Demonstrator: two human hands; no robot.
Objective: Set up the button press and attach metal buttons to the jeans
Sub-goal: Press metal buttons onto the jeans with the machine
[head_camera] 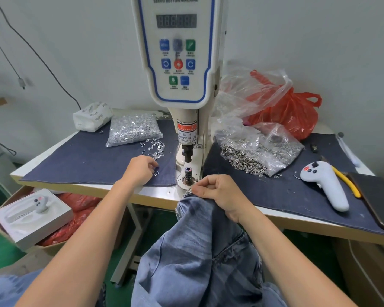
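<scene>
Pale wall behind; white-topped table (155,197) covered by dark denim cloth (87,160) on both sides of the button press (182,63), which stands at centre with its control panel facing me. Lower die (188,172) sits on the base plate just below the upper punch (187,152); the two are apart, nothing between them.

My left hand (140,170) rests on the cloth left of the die, fingers curled and pinched together at a few loose metal pieces (156,149) scattered there. I cannot tell whether a piece is actually between the fingertips. Behind them lies a clear bag of shiny metal buttons (133,129), with a white tissue pack (91,116) further back.

My right hand (217,193) is closed in a fist on the top edge of the jeans (200,251), gripping the waistband at the table's front edge, just beside the base plate. The rest of the jeans hangs down off the table towards my lap.

Right of the press: an open clear bag of darker ring-shaped metal parts (257,154), some spilled on the cloth; crumpled clear plastic and a red plastic bag (295,111) behind it. Near the right edge, a white handheld controller (326,185), yellow-handled pliers (346,180) and a dark phone (377,200).

Below the table on the left, a white box (31,218) holds a second controller.
</scene>
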